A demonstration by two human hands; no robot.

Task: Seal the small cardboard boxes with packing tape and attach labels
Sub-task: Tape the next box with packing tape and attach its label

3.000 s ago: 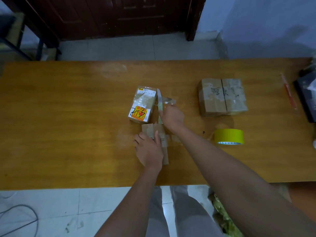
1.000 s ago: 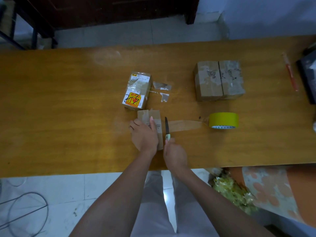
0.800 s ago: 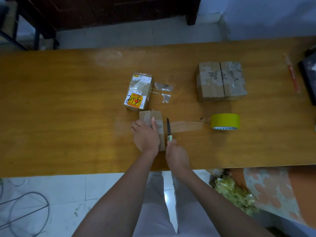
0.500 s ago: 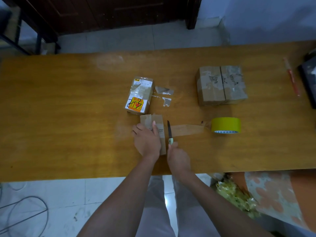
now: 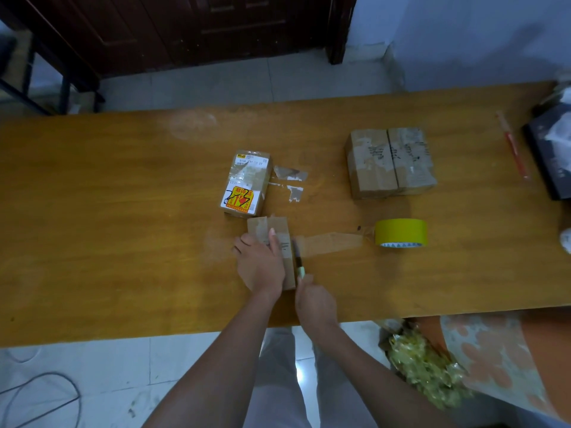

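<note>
Cardboard box [image 5: 279,230]: being pinned flat by spread left hand [image 5: 259,264] so it's not sliding
Knife [image 5: 298,261]: being gripped in right hand [image 5: 315,302], slicing tape strip [image 5: 330,242] off yellow roll [image 5: 400,232]

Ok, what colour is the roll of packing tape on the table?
Yellow: the roll of packing tape shows best in the head view, the only one.

Both forearms [image 5: 364,366] are bare, with no sleeves in view. The legs wear light grey trousers [image 5: 278,381]. No rings or watch show.

knife [image 5: 298,257] at taped box [image 5: 279,233]
</note>
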